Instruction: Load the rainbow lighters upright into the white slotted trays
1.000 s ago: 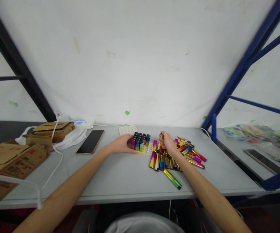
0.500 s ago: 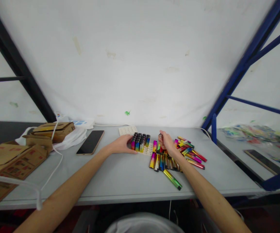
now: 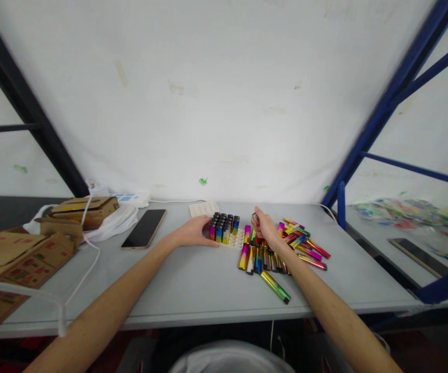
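Note:
Several shiny multicoloured lighters (image 3: 222,228) with black tops stand upright in rows in a white holed tray (image 3: 236,239); the holes at its right end show bare. My left hand (image 3: 194,231) curves round the left end of this block, thumb at the front and fingers at the back, steadying tray and lighters. Just right of the tray, my right hand (image 3: 264,226) is closed round one lighter (image 3: 255,217), of which only the metallic end shows. Beneath and beside that hand lies a loose pile of lighters (image 3: 260,259), with a green-yellow lighter (image 3: 276,287) at its front.
Behind the block lies a second white holed tray (image 3: 204,208). A phone (image 3: 144,229) is to the left, near cardboard boxes (image 3: 25,256), a white plastic bag (image 3: 115,225) and a white cable (image 3: 91,259). Blue frame bars (image 3: 379,119) rise on the right, with another phone (image 3: 420,256) beyond.
The view has shifted very slightly. Both hands keep practically the same places, the left at the block and the right closed round the lighter.

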### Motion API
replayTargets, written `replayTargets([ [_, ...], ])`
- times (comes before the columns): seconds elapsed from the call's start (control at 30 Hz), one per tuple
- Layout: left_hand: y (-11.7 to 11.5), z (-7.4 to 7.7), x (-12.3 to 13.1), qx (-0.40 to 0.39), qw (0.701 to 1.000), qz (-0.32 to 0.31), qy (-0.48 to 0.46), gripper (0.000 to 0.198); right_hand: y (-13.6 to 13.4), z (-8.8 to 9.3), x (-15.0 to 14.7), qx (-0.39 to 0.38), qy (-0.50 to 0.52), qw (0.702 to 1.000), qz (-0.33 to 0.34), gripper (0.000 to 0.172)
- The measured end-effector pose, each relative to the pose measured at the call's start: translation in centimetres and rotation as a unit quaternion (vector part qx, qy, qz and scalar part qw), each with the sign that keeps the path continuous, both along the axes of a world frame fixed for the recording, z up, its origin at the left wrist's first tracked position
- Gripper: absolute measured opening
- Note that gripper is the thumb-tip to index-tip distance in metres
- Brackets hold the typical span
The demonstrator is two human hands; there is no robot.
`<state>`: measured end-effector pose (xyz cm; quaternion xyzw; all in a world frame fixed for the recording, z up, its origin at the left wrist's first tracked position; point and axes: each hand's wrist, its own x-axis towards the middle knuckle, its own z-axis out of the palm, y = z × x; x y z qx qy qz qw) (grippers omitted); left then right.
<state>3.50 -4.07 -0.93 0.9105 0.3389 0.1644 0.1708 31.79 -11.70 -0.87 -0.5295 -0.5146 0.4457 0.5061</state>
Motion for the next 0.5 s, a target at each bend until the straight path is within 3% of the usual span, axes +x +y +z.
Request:
replayTargets([
  [0.13, -0.02, 0.00, 0.00, -0.001, 1.000, 0.002, -0.006, 0.075, -0.16, 0.13, 0.00, 0.068, -0.021, 0.997, 0.006, 0.065],
  [0.33, -0.06, 0.06, 0.07, -0.010, 1.000, -0.004, -0.009, 0.074, -0.40, 0.21, 0.06, 0.188, -0.108, 0.976, -0.020, 0.045],
  [0.5, -0.09, 0.22, 0.12, -0.014, 1.000, -0.013, -0.003, 0.074, -0.67, 0.14, -0.03, 0.187, -0.137, 0.973, 0.010, 0.038],
])
